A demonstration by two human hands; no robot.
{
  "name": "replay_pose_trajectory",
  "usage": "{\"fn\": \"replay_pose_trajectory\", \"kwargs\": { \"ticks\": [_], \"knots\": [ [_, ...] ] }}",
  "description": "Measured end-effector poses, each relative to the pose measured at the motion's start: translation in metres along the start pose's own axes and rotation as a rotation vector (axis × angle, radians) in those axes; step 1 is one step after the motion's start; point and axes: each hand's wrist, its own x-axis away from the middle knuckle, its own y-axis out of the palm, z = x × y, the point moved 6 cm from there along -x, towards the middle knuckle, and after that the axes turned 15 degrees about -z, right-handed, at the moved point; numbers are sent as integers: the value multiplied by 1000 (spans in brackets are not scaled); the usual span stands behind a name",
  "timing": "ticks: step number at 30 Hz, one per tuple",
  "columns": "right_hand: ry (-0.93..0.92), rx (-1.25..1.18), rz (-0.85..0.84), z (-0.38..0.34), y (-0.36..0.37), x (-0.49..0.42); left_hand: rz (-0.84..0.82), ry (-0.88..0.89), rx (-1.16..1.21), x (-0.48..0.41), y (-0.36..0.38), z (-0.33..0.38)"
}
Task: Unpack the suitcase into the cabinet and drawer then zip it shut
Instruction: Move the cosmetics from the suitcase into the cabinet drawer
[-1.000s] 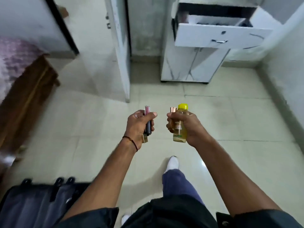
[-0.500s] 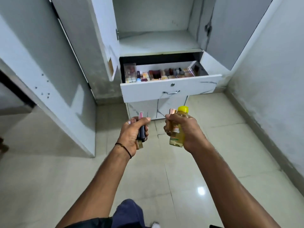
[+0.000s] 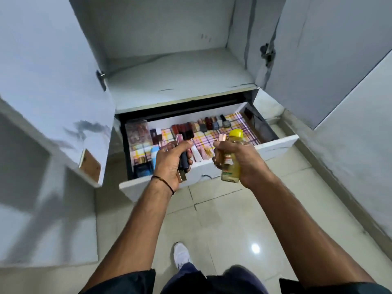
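My left hand [image 3: 169, 164] grips a bunch of small cosmetic tubes [image 3: 183, 164], one dark, one pink-capped, one gold-ended. My right hand [image 3: 241, 162] holds a clear yellow-capped bottle [image 3: 232, 164] together with a rose-gold tube [image 3: 220, 145]. Both hands hover over the front edge of the open white drawer [image 3: 275, 147]. Rows of small cosmetics [image 3: 186, 130] lie in it on a checked liner [image 3: 237, 124]. Above it is the cabinet shelf [image 3: 176, 77], with both doors swung open. The suitcase is out of view.
The left cabinet door [image 3: 48, 85] stands open close to my left arm; the right door [image 3: 331, 56] hangs open too. A wall [image 3: 360, 166] runs along the right. Pale floor tiles [image 3: 222, 219] lie below, with my white shoe [image 3: 181, 254] on them.
I have walked up to the cabinet; the drawer now lies right under my hands. Both hands keep the same grip on their items. The suitcase and bed have left the view.
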Motion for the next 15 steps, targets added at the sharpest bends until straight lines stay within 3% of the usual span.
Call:
{"fn": "replay_pose_trajectory", "kwargs": {
  "ticks": [7,12,15],
  "knots": [
    [87,-23,101,-22,-51,-89,-19,-200,-19,-102,7,-16],
    [254,-133,47,-21,-87,-152,-30,-245,26,-167,9,-36],
    [315,-79,97,-22,-117,-187,2,-269,59,-194,16,-41]
  ]
}}
